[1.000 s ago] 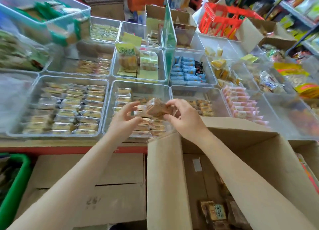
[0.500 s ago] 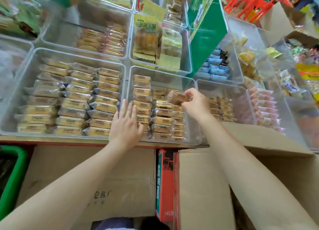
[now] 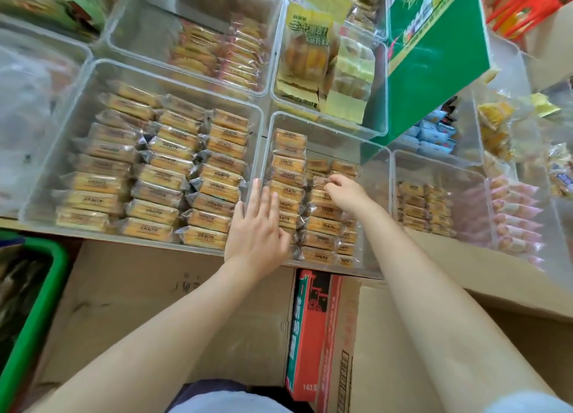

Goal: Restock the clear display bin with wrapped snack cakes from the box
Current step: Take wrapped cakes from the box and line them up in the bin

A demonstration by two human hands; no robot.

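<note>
The clear display bin (image 3: 376, 195) in the middle holds rows of wrapped snack cakes (image 3: 290, 164). My right hand (image 3: 347, 192) reaches into it and pinches one wrapped cake (image 3: 321, 181) that lies on the middle row. My left hand (image 3: 259, 229) lies flat with straight fingers over the near left corner of the bin and the cakes there. The cardboard box (image 3: 496, 335) stands open at the lower right, under my right forearm; its inside is out of view.
A fuller clear bin of similar cakes (image 3: 148, 170) sits to the left. More clear bins of snacks lie behind and to the right. A green carton (image 3: 434, 62) leans above the bin. Closed cardboard boxes (image 3: 139, 304), a red carton (image 3: 313, 335) and a green crate (image 3: 40, 291) stand below.
My right hand carried the cake from above the box into the bin and lowered it onto the middle row. My left hand let go of it and came to rest on the bin's near corner.
</note>
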